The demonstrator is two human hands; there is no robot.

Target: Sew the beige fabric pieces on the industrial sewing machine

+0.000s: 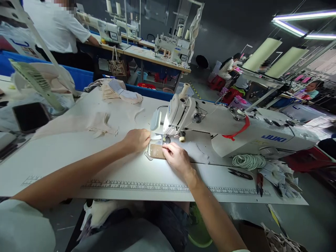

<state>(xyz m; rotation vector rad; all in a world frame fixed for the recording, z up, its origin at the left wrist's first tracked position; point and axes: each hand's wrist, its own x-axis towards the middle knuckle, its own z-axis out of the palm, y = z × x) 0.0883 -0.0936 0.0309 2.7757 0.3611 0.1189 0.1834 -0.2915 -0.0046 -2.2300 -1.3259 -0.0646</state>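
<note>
My left hand (137,140) is closed, its fingertips pinching the edge of a small pale fabric piece (155,137) to the left of the needle. On the other side, my right hand (177,158) has thumb and fingers pressed together just in front of the presser foot (166,139). What those fingers hold is too small to make out. Both hands rest low at the head of a white JUKI sewing machine (175,112), lit by its lamp. Between them lies a tan, rounded plate (156,151) in the machine bed.
Fabric scraps (99,124) and a stack of cut pieces (120,91) lie to the left. On the right are coiled pale cord (249,162), black thread snips (240,174) and red-handled snips (259,183). A phone (30,117) lies far left. Other people sit at machines beyond.
</note>
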